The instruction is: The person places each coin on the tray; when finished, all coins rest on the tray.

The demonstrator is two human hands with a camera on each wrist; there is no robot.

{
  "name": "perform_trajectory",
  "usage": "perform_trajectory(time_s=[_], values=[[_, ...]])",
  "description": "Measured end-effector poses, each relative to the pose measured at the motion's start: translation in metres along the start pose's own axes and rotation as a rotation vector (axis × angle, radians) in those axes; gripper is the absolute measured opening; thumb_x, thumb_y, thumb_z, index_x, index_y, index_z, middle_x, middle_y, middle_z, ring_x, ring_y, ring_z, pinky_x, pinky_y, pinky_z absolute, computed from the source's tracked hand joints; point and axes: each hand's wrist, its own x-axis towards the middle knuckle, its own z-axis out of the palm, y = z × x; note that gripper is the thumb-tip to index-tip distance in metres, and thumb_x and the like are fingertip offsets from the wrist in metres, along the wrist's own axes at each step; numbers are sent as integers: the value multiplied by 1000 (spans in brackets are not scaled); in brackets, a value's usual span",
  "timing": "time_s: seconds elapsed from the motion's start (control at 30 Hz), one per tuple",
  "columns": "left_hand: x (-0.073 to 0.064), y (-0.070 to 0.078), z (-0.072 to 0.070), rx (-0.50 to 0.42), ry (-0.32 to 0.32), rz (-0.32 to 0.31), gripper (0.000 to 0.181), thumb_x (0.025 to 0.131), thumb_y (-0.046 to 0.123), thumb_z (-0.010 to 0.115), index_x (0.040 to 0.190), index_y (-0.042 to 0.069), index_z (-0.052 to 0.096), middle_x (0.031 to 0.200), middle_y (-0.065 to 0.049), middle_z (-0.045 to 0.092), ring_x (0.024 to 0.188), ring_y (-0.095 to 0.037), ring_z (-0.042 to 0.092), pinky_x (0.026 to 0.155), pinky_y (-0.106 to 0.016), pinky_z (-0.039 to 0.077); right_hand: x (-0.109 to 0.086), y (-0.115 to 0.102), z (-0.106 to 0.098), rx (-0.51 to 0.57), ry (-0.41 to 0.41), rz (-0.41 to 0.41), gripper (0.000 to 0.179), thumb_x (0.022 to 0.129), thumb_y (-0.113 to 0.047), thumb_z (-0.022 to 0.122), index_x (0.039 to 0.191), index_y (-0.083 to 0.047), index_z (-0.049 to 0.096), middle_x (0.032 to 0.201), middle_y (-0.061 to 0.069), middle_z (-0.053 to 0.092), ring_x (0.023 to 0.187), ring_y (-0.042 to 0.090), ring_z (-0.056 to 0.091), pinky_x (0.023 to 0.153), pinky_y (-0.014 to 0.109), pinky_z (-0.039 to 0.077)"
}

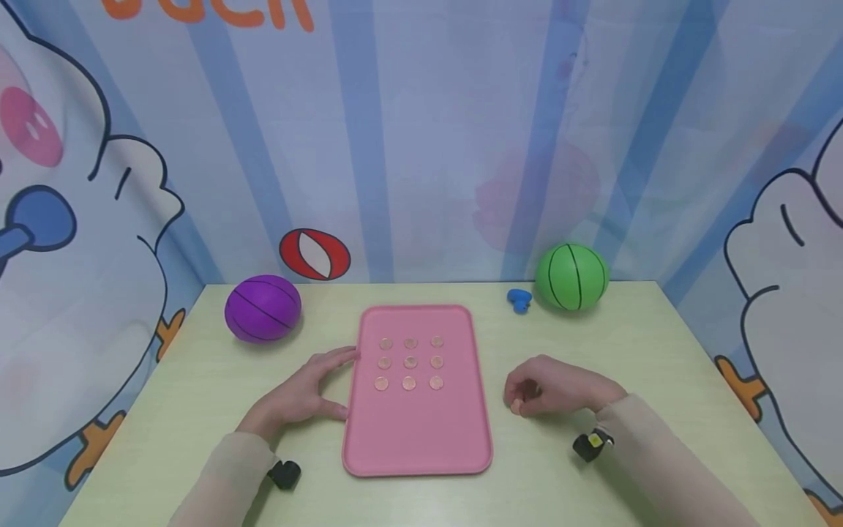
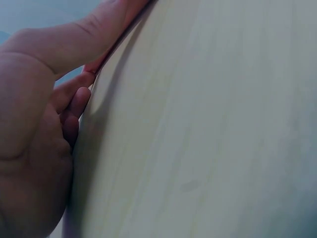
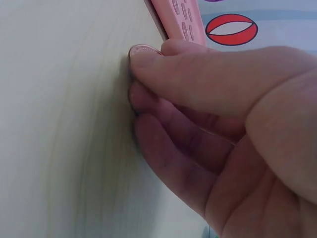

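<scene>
A pink tray [image 1: 416,439] lies on the table in the head view, with several coins [image 1: 410,362] set in even rows on its far half. At its left edge, my left hand [image 1: 299,395] touches the rim with thumb and fingers spread apart. The left wrist view shows this hand [image 2: 34,119] low beside the table top. To the right of the tray, my right hand [image 1: 560,384] pinches a coin [image 3: 143,48] between thumb and fingertips, just at the table surface. Most of that coin is hidden behind the thumb; only its copper-coloured edge shows.
A purple ball [image 1: 263,309] sits at the back left of the table [image 1: 296,490]. At the back right are a green ball [image 1: 571,277] and a small blue object [image 1: 519,300]. Behind the table hangs a striped cartoon curtain [image 1: 428,146].
</scene>
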Motion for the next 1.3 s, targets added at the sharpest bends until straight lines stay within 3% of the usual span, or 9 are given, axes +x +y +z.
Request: perform_trajectory(time_s=[0.43,0.67,0.93,1.3], values=[[0,-1,-1,6,0,14,107,72,34,96,162,19,42,171,-5,33,155,-39,25,125,-72,15,-4,5,-3,24,13,0,17,93,-7,78,108,-13,81,97,-4,76,87,7,68,81,27,61],[0,0,-2,11,-5,-15,110,69,37,97,163,23,41,171,-1,33,156,-34,25,126,-69,16,1,6,-1,-12,93,-2,16,95,-17,79,112,-19,78,100,-8,71,90,8,65,82,29,59],[-1,0,-1,0,-1,-13,111,68,37,97,162,25,42,170,1,34,156,-34,25,126,-69,15,18,-6,-3,-11,192,-17,19,95,-17,79,114,-19,78,102,-10,70,87,10,65,76,28,58],[0,0,-1,0,-5,-18,110,68,35,97,163,24,41,171,1,33,156,-34,24,126,-68,16,60,-33,5,-43,180,-95,19,97,-19,78,115,-14,78,102,-9,69,85,8,63,75,29,57]])
